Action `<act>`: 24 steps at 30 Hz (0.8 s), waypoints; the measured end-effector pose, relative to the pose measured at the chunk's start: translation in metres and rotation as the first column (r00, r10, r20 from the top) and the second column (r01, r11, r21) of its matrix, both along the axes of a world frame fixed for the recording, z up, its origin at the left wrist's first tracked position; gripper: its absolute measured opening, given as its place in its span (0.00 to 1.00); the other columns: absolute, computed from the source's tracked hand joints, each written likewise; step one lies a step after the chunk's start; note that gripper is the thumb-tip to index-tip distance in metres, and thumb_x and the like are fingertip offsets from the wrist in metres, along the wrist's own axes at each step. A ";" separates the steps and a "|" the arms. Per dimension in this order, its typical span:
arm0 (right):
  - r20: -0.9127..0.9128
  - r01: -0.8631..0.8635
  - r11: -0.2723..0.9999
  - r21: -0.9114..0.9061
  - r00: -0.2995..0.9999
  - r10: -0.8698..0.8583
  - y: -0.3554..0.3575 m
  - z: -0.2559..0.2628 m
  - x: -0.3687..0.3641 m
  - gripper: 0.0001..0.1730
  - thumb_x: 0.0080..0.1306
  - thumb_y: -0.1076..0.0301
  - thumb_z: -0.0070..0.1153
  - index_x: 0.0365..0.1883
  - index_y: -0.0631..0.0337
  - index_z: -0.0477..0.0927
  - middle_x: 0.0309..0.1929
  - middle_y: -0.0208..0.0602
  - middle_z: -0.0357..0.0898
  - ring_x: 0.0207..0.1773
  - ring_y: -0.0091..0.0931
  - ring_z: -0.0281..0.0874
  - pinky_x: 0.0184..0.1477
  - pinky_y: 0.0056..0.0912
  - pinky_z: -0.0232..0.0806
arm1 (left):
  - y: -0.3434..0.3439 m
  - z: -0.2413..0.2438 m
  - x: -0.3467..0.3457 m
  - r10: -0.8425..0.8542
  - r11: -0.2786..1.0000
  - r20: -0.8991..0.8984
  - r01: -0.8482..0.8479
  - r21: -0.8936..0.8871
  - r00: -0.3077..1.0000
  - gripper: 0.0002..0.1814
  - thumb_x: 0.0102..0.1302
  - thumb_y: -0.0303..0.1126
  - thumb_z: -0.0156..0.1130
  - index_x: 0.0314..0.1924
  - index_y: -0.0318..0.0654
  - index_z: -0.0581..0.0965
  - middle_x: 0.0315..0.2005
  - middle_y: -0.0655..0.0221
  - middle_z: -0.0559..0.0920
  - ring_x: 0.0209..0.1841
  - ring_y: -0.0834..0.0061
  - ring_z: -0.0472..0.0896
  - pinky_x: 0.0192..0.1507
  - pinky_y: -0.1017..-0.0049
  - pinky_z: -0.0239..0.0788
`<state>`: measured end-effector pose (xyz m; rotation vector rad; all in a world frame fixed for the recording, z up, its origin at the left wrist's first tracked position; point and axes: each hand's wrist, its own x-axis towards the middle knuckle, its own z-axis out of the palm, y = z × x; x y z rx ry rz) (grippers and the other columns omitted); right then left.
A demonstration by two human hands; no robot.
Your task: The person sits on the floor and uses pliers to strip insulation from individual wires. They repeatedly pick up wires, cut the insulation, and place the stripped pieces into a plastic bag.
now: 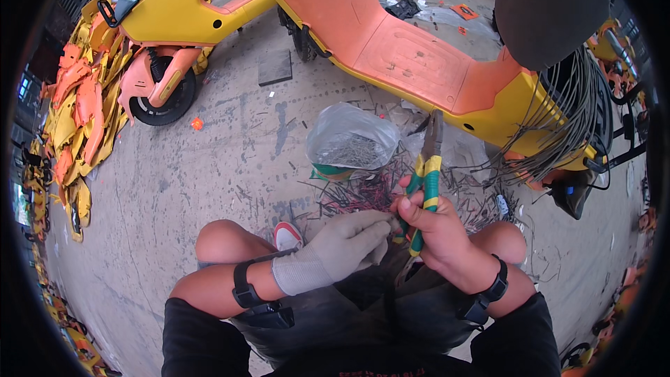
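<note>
My right hand [437, 225], bare, is closed around the green and yellow handles of a pair of pliers [432, 167], whose metal jaws point away from me. My left hand [348, 248] wears a pale knit glove; its fingertips are pinched together beside the plier handles, and what may be between them is too small to tell. Beyond the hands a clear plastic bag [353, 136] lines a container and holds thin metallic pieces. Dark and reddish wire or sleeve scraps [361, 193] lie on the floor between my knees and around the container.
A yellow and orange scooter [413, 63] stands just ahead, with a bundle of grey cables [568, 110] draped over its right end. Another scooter [167, 15] is at the upper left, near a heap of yellow and orange body panels [86, 99]. A dark flat plate [275, 67] lies on the floor.
</note>
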<state>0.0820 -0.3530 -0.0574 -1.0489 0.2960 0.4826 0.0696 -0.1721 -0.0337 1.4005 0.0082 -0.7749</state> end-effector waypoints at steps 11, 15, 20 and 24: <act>0.058 0.023 0.998 0.062 0.998 -0.026 -0.005 -0.008 0.003 0.05 0.65 0.72 0.62 0.30 0.62 0.80 0.58 0.27 0.65 0.46 0.27 0.78 0.37 0.36 0.78 | 0.005 0.002 0.001 -0.065 0.997 -0.051 0.063 -0.044 0.997 0.16 0.77 0.35 0.45 0.54 0.31 0.74 0.21 0.74 0.72 0.22 0.85 0.67 0.23 0.83 0.58; 0.046 0.016 0.999 0.038 0.999 -0.017 -0.008 -0.011 0.005 0.10 0.65 0.69 0.62 0.43 0.59 0.77 0.42 0.35 0.77 0.40 0.24 0.76 0.36 0.34 0.77 | 0.003 -0.005 -0.003 -0.004 0.997 -0.031 0.001 -0.076 0.999 0.16 0.77 0.34 0.45 0.51 0.30 0.75 0.17 0.73 0.71 0.17 0.85 0.64 0.19 0.81 0.56; 0.062 0.044 0.999 -0.002 0.997 -0.043 -0.012 -0.011 0.009 0.17 0.66 0.67 0.62 0.50 0.60 0.74 0.41 0.32 0.76 0.43 0.24 0.75 0.39 0.35 0.76 | 0.006 -0.004 -0.003 -0.015 0.998 -0.021 0.014 -0.056 1.000 0.16 0.77 0.33 0.44 0.51 0.29 0.75 0.17 0.72 0.72 0.17 0.84 0.65 0.19 0.81 0.56; 0.056 0.215 0.977 0.002 0.975 -0.215 -0.028 -0.006 0.025 0.14 0.67 0.66 0.61 0.47 0.60 0.75 0.42 0.29 0.76 0.40 0.24 0.74 0.43 0.30 0.70 | 0.010 -0.006 -0.010 -0.066 0.997 -0.035 0.065 -0.034 0.997 0.16 0.77 0.33 0.44 0.51 0.28 0.74 0.18 0.71 0.72 0.18 0.84 0.65 0.19 0.81 0.57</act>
